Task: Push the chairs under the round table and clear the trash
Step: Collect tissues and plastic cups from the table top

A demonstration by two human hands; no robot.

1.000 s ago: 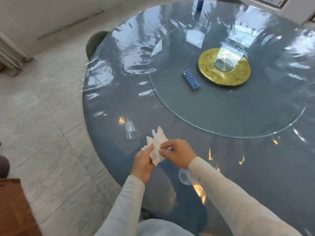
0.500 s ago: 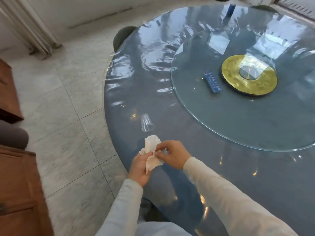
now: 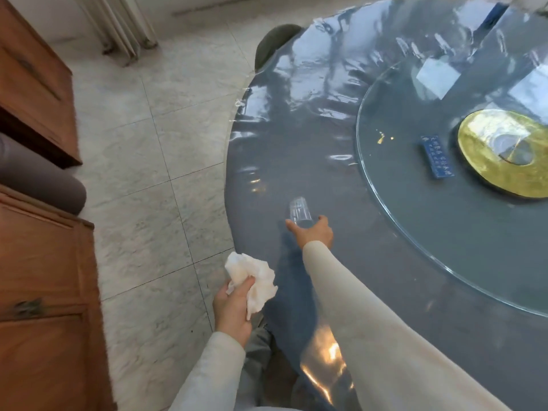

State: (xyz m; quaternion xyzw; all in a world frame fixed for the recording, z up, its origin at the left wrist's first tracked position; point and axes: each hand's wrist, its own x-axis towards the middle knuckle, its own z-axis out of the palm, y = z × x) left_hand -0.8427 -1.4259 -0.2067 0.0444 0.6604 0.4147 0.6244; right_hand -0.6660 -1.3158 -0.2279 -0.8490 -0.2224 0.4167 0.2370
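Clearing trash: left hand clutches a tissue; right hand, spread open, reaches the cup. Next, close around it.

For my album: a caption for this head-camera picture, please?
Left hand clutches a crumpled tissue; right hand reaches a clear plastic cup.

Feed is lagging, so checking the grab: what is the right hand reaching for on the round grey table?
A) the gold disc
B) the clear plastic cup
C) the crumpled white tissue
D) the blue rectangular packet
B: the right hand is open around the clear plastic cup, while the left hand holds the crumpled white tissue.
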